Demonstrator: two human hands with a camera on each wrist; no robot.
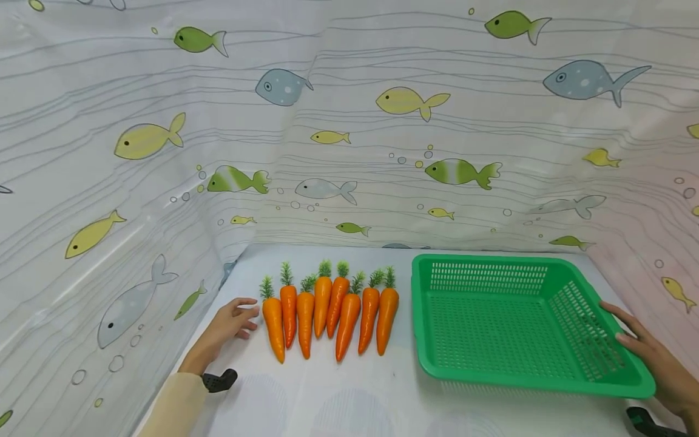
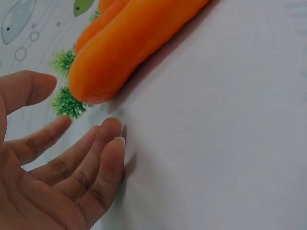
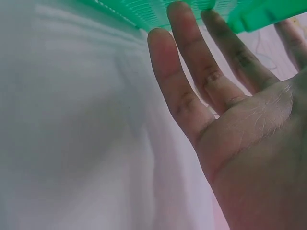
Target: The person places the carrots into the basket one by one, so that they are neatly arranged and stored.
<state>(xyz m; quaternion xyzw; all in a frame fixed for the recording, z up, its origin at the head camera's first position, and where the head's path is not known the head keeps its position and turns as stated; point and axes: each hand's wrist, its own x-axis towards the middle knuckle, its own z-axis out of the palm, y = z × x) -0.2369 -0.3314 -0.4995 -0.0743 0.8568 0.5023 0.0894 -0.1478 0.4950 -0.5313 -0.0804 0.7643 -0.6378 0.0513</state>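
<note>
Several orange carrots (image 1: 348, 318) with green tops lie side by side on the white cloth. Just left of the leftmost carrot (image 1: 274, 328) is my left hand (image 1: 228, 328), its fingers loosely bent and holding nothing. The left wrist view shows those fingertips (image 2: 113, 143) near the thick end of a carrot (image 2: 108, 72), apart from it. A green plastic basket (image 1: 428, 370) stands to the right of the carrots with nothing in it. My right hand (image 1: 655, 358) touches the basket's right rim, and in the right wrist view its fairly straight fingers (image 3: 165, 55) reach up to the basket (image 3: 148, 12).
A white sheet (image 1: 404, 60) printed with fish rises behind the table and along both sides. White cloth (image 1: 338, 400) covers the table in front of the carrots. Dark wrist-worn devices show at the left wrist (image 1: 219, 380) and right wrist (image 1: 647, 420).
</note>
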